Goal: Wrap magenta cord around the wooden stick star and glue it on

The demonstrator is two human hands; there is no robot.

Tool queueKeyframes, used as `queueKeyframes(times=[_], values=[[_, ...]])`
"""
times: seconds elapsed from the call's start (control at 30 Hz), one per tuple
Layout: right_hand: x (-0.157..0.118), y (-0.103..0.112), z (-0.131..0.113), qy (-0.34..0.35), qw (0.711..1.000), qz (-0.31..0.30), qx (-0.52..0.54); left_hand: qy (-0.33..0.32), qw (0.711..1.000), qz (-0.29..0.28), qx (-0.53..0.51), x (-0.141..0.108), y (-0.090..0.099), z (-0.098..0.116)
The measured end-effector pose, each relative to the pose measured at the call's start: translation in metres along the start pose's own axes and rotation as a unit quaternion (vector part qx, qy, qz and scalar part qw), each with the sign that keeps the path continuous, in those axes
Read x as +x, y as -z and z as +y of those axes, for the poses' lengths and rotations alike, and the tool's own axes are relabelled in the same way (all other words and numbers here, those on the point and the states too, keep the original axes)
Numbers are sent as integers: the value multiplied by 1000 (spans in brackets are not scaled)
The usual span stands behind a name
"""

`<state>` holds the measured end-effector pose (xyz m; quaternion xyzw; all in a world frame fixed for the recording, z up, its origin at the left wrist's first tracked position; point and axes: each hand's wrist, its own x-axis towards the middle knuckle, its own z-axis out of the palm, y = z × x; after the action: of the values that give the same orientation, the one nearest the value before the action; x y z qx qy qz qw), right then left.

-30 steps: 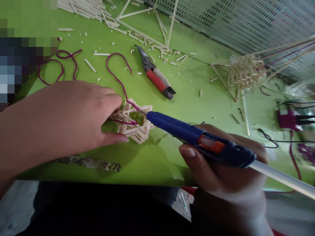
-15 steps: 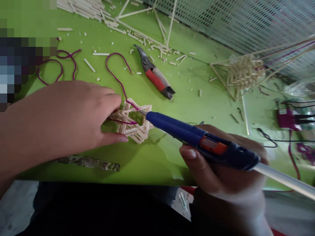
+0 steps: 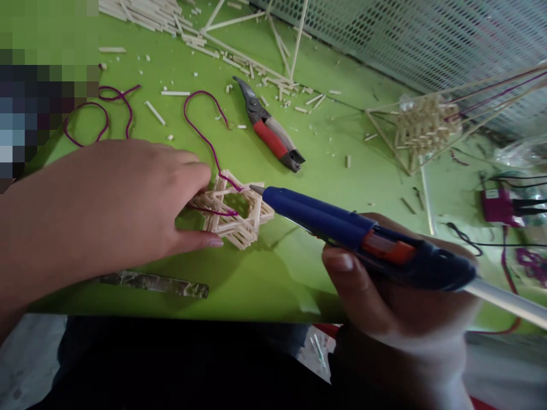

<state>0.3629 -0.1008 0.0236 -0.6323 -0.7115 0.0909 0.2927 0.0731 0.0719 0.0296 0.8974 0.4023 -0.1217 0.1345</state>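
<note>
My left hand (image 3: 141,193) grips the left side of a star-shaped frame of stacked thin wooden sticks (image 3: 239,230), its thumb at the near edge. Purple cord (image 3: 205,138) runs across the top of the star and curls over the table beyond it. In my right hand (image 3: 376,302) is a blue hot glue gun (image 3: 316,213), with a pale glue stick (image 3: 508,304) coming out of its rear. The metal nozzle points left, just over the star's upper right part; I cannot tell whether it touches. My right fingers are largely hidden behind the gun.
Pruning shears (image 3: 273,134) with a red handle lie beyond the star on the green table (image 3: 265,285). Cut wooden sticks (image 3: 145,14) and scraps cover the back. A larger stick structure (image 3: 427,125) stands at right, near a perforated metal panel (image 3: 384,45). A dark flat strip (image 3: 158,283) lies near the front edge.
My right hand and the glue gun have shifted right, drawing the nozzle away from the cord's end on the star. The left hand and the star have stayed in place.
</note>
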Motion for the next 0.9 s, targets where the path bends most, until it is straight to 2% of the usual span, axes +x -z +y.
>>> queueKeyframes(times=[0.07,0.17,0.33,0.5,0.67,0.9], values=[[3,-1,-1,33,999,5,-2,9,1000,-14,5,0,0,-1],[5,-2,-2,49,999,-2,5,11,1000,-11,23,0,-1,-2],[4,0,-2,55,998,-8,10,-28,999,27,34,0,-2,-3],[4,0,-2,52,999,-12,-6,11,999,-9,50,1,3,1],[9,0,-4,68,998,-16,-6,-4,999,9,38,2,0,0],[8,0,-5,71,997,-14,2,1,999,-6,38,1,-1,-1]])
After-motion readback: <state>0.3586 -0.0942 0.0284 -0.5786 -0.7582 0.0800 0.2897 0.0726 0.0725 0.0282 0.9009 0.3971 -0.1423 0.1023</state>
